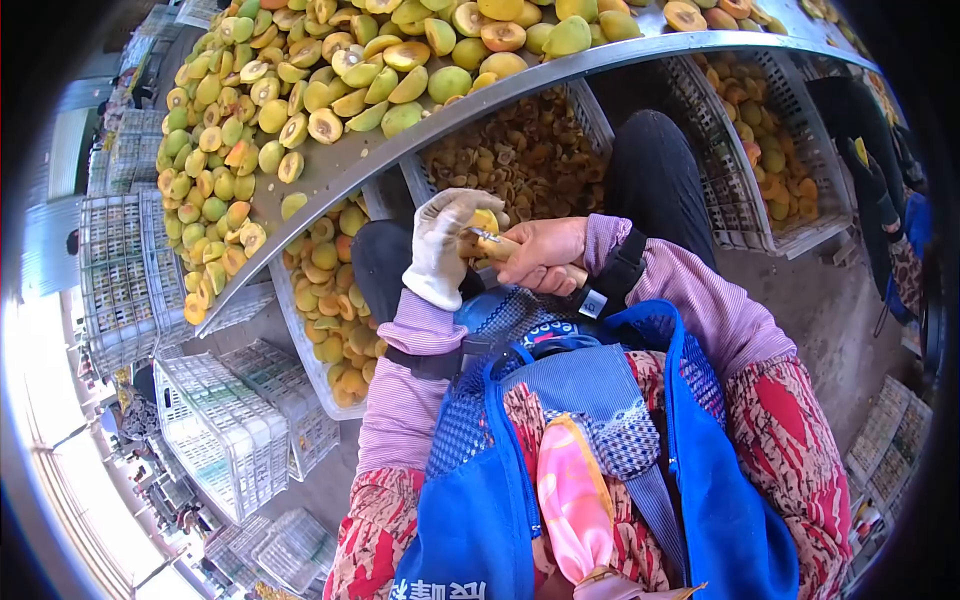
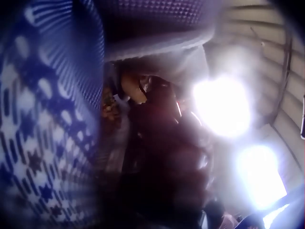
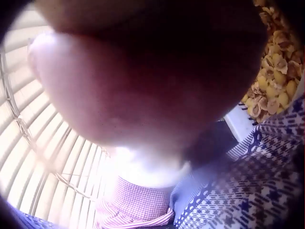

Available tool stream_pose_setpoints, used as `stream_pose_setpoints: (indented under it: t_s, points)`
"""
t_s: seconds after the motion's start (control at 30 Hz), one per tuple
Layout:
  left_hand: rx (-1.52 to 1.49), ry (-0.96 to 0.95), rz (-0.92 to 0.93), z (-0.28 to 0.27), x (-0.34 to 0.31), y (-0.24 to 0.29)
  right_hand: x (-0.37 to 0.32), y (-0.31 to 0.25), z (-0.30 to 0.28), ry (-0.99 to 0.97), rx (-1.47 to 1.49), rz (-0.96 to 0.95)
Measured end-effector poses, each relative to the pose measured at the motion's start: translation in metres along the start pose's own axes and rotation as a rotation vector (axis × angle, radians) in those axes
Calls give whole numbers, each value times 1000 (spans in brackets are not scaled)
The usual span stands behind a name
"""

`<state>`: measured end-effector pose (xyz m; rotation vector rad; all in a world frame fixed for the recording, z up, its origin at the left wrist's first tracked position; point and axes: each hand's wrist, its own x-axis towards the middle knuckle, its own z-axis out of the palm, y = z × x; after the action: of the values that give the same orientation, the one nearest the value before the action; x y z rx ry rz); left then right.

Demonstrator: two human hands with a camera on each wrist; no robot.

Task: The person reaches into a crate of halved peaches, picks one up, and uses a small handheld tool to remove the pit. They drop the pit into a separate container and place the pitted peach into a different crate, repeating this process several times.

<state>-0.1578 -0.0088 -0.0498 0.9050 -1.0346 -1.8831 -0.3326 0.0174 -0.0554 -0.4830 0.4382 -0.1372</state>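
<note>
In the head view the left hand [image 1: 440, 245], in a white glove, grips a yellow fruit half [image 1: 484, 222] above the lap. The bare right hand [image 1: 545, 255] is curled round the light handle [image 1: 497, 247] of a small tool, whose metal end [image 1: 482, 235] lies against the fruit. Both hands are close together. In the right wrist view the right hand [image 3: 143, 90] fills the upper middle, blurred; the tool cannot be made out there. In the left wrist view part of the glove [image 2: 183, 64] and an orange-yellow piece [image 2: 133, 88] show.
A metal table [image 1: 350, 165] heaped with halved fruit curves across the front. Below its edge stand a crate of brown-yellow scraps [image 1: 520, 150], a crate of fruit halves [image 1: 335, 300] at left and another [image 1: 770, 150] at right. Several plastic crates [image 1: 225, 420] stand farther left.
</note>
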Motion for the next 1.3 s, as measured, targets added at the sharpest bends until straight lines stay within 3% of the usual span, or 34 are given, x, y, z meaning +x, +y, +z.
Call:
stream_pose_setpoints:
  t_s: [0.07, 0.13, 0.17, 0.2, 0.23, 0.27, 0.33, 0.47, 0.5, 0.67, 0.73, 0.8, 0.87, 0.9, 0.93, 1.0, 1.07, 1.13, 1.2, 1.3]
  points:
    - [116, 1, 40, 0, -1, 1, 3, 3, -2, -31, 24, -5]
    - [24, 10, 40, -1, 0, -2, 3, 3, -3, -41, 20, -18]
    - [241, 64, 88, -8, 3, -14, 2, 0, 6, -41, 16, -17]
    - [458, 121, 139, -10, 6, -21, -1, -5, 21, 256, -299, 33]
    - [439, 171, 124, -12, 7, -29, -2, -8, 32, 555, -614, 82]
    - [438, 165, 128, -8, 7, -27, 2, -5, 31, 595, -621, 67]
    - [-6, 426, -126, 2, 9, -24, 28, 26, -1, 759, -1105, -270]
    - [-92, 516, -167, 1, 15, -37, 33, 19, 4, 854, -1175, -116]
    - [-141, 599, -254, -3, 23, -41, 35, 17, 4, 928, -1229, -99]
    - [-408, 739, -189, -28, 37, -70, 38, 6, -1, 1072, -1461, -79]
    - [-477, 675, -202, -23, 35, -62, 52, 12, -31, 1182, -1314, -207]
    - [-541, 602, -218, -16, 33, -51, 41, -2, -18, 1262, -1281, -113]
    - [-613, 537, -233, -12, 28, -40, 50, 21, -67, 1251, -1075, -414]
    - [-575, 522, -170, -7, 20, -27, 43, 15, -59, 1202, -957, -295]
    - [-544, 507, -101, -4, 11, -12, 45, 22, -55, 1186, -965, -301]
    - [-372, 508, 105, 5, -17, 39, 49, 21, -51, 1134, -1216, -118]
    - [829, 491, 549, -32, -47, 70, 36, 10, -21, 1110, -1234, -139]
    - [732, 671, 360, -100, -57, 91, 31, 10, -12, 1086, -1236, -159]
    - [1743, 994, 179, -132, -57, 120, 32, 11, -18, 1127, -1154, -343]
    - [1699, 879, 73, -162, -6, 149, 38, 9, -17, 1073, -1209, -277]
